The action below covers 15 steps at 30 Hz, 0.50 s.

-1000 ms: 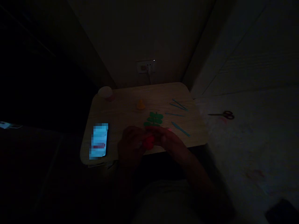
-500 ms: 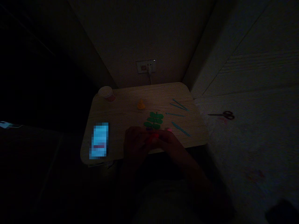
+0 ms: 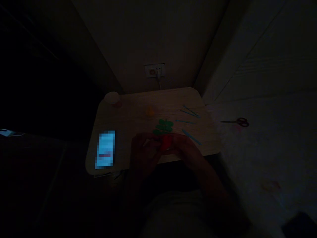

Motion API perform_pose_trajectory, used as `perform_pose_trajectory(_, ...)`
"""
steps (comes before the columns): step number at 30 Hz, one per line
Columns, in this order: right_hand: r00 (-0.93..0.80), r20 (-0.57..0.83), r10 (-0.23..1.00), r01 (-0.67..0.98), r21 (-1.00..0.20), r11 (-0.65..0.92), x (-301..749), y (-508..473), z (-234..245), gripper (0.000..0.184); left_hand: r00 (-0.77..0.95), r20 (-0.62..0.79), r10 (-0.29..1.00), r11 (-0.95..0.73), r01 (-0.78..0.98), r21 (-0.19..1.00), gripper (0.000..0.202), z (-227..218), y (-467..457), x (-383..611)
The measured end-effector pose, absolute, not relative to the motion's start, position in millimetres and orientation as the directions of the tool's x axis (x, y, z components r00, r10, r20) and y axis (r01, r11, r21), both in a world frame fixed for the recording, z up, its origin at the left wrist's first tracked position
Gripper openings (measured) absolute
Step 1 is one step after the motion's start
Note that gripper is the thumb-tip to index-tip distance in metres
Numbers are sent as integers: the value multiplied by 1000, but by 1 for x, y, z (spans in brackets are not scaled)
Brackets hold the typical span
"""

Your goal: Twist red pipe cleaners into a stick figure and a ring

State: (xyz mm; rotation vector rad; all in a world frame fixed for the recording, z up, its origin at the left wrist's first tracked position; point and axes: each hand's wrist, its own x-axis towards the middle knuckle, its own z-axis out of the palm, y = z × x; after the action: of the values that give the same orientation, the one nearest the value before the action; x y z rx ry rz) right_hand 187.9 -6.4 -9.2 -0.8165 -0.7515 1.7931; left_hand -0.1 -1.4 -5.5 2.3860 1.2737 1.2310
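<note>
The scene is very dark. My left hand (image 3: pixel 143 152) and my right hand (image 3: pixel 184 148) meet over the near edge of a small wooden table (image 3: pixel 128 112). Between their fingers sits a red lump (image 3: pixel 166 141), soft-looking like modelling clay, and both hands are closed around it. Just beyond the hands lies a green leafy shape (image 3: pixel 163 126) flat on the table. Finger detail is hard to make out in the gloom.
A lit phone (image 3: pixel 106 149) lies at the table's near left. A small yellow piece (image 3: pixel 149 111), a pale cup (image 3: pixel 112 98) and several thin blue tools (image 3: pixel 190 111) are on the table. Scissors (image 3: pixel 236 122) lie on the surface to the right. A wall socket (image 3: pixel 155 70) is behind.
The red lump has shifted slightly right and up between my hands as they work it. Everything else on the table stays where it was.
</note>
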Motion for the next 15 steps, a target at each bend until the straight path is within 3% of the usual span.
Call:
perform_pose_trajectory(3,-309,-178,934,-498,-806,-318,190,-5,-11,35,281,583,762,-616,591,520,12,-4,-2,-1)
perform_pose_trajectory(8,-358,-141,923,-462,-833,-306,191,-4,-12,31,357,566,743,-654,566,501,40,-5,-1,-4)
perform_pose_trajectory(11,-306,-147,941,-405,-874,-269,190,-4,-13,26,458,551,697,-714,516,474,36,-6,1,-6)
perform_pose_trajectory(15,-242,-161,957,-420,-872,-253,185,-4,-17,23,461,537,706,-708,479,520,35,-5,2,-7)
